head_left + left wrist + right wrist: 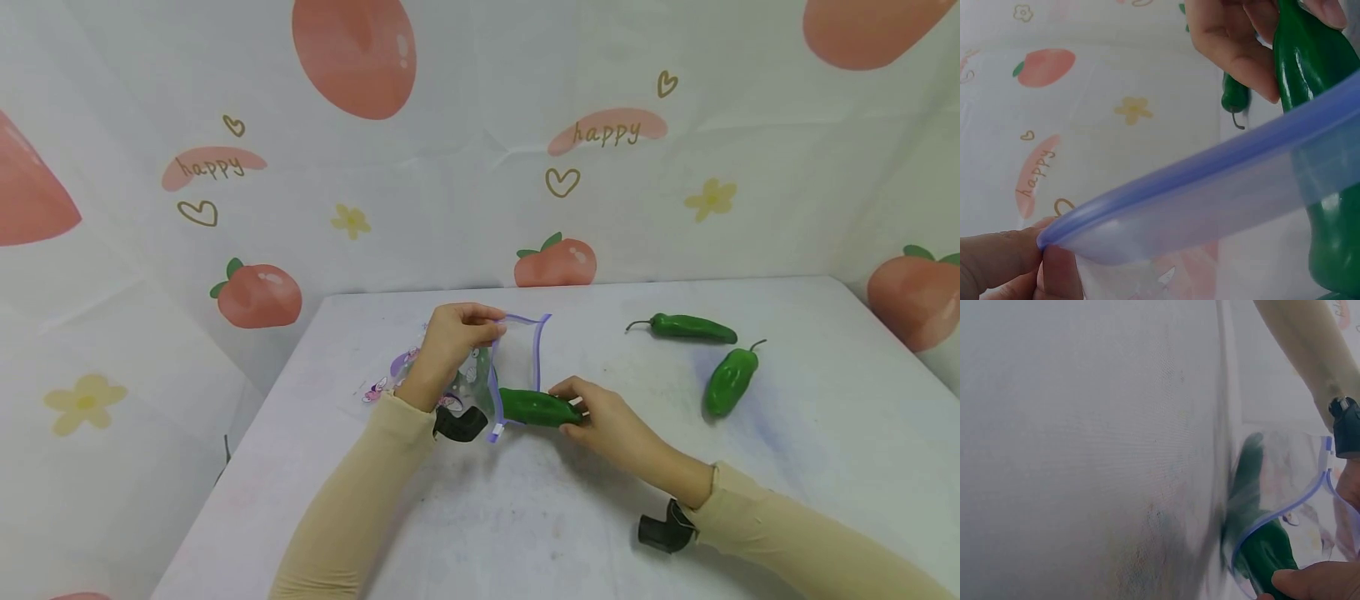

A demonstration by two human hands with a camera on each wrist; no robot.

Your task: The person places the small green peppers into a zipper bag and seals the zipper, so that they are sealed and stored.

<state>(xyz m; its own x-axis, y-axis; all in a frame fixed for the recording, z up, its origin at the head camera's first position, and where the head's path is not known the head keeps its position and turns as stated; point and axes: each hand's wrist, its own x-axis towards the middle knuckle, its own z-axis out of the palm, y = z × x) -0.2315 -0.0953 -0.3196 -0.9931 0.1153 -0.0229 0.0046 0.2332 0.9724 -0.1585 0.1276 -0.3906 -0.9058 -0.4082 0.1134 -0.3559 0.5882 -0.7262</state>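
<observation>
head view, two loose peppers (pixel 692 328) (pixel 729 381) right of bag (pixel 517 350), white table (pixel 825 433)

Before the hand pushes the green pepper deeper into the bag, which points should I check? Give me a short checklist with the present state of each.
1. Mouth of the clear plastic zip bag with the purple seal strip is open: ok.
2. Left hand pinches the bag's rim to keep it open: ok.
3. Right hand has a grip on the glossy green pepper: ok.
4. Pepper tip is past the rim, seen in the right wrist view: ok.
5. Room left inside the bag: cannot tell.
6. Two other green peppers, the long one and the short one, lie apart on the white table, out of the way: ok.
</observation>
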